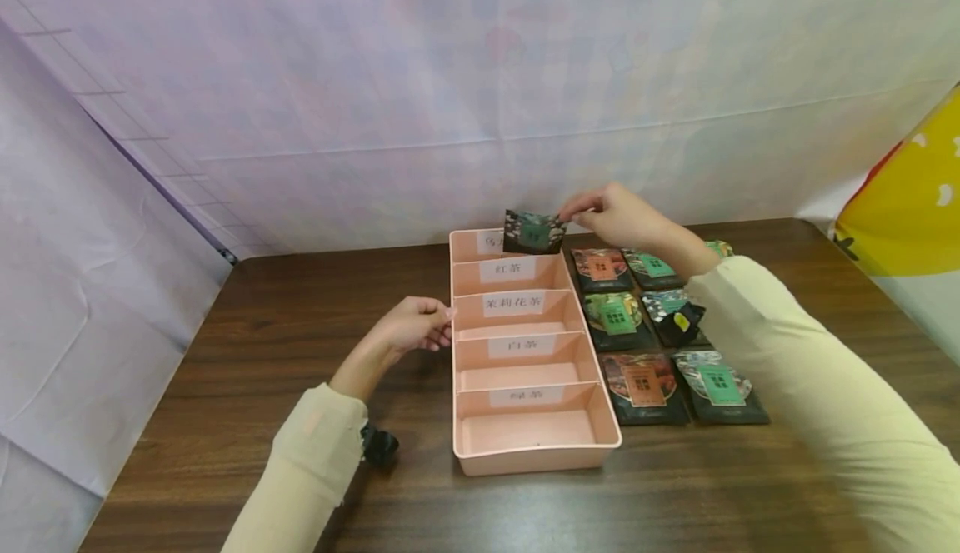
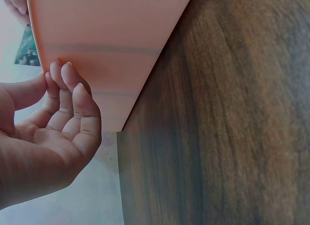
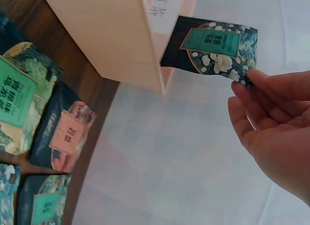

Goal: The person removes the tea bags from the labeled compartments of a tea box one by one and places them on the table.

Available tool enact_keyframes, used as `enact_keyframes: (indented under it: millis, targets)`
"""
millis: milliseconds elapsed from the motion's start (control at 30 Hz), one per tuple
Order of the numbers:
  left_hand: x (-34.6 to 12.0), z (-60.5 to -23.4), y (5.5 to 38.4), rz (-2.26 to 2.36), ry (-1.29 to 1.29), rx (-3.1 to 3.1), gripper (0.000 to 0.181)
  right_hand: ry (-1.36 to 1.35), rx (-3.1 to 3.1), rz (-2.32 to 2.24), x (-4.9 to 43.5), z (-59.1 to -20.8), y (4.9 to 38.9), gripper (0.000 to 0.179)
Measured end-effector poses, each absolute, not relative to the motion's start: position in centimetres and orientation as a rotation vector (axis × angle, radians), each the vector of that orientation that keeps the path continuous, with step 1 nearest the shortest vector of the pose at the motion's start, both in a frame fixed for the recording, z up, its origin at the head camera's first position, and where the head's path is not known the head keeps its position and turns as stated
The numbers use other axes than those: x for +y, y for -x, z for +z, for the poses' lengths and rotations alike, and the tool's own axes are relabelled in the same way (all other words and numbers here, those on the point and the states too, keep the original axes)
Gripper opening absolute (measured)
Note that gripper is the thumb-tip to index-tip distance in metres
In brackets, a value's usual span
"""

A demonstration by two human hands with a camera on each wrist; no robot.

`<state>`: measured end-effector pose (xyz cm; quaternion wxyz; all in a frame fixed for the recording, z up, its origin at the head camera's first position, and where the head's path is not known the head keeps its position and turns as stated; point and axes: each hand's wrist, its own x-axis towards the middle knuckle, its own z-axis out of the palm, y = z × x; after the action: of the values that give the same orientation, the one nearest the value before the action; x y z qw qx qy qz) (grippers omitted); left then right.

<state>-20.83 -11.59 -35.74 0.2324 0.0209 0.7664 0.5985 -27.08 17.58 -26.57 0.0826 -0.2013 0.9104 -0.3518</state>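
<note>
My right hand (image 1: 618, 218) pinches a dark tea sachet (image 1: 534, 232) by one corner, over the far end of a pink divided box (image 1: 536, 463). In the right wrist view this sachet (image 3: 211, 43) shows a green label and white flowers, and it overlaps the box's end compartment. At the box's left side, my left hand (image 1: 412, 324) grips the rim. The left wrist view shows thumb and forefinger pinching that rim, with the other fingers (image 2: 87, 108) curled against the outer wall. White paper labels with Chinese characters mark the compartments.
Right of the box lie several tea sachets in rows, among them a red-labelled one (image 1: 645, 388) and a green-labelled one (image 1: 722, 386). All stand on a dark wooden table (image 1: 300, 311). A pale cloth (image 1: 480, 78) hangs behind the table's far edge.
</note>
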Motion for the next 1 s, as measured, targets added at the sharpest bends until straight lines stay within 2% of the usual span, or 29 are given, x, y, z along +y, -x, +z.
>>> enact_keyframes:
  millis: [433, 700, 1000]
  targets:
    - [-11.6, -35.8, 20.9, 1.645, -0.074, 2.109, 0.021, 0.655, 2.762, -1.025, 19.7, -24.2, 25.8, 0.025]
    - [-11.7, -35.6, 20.8, 1.643, -0.086, 2.112, 0.021, 0.537, 2.789, -0.993, 22.5, -24.4, 25.2, 0.029]
    - [-11.7, -35.6, 20.7, 1.640, -0.057, 2.106, 0.021, 0.526, 2.870, -0.917, 25.5, -24.9, 24.0, 0.032]
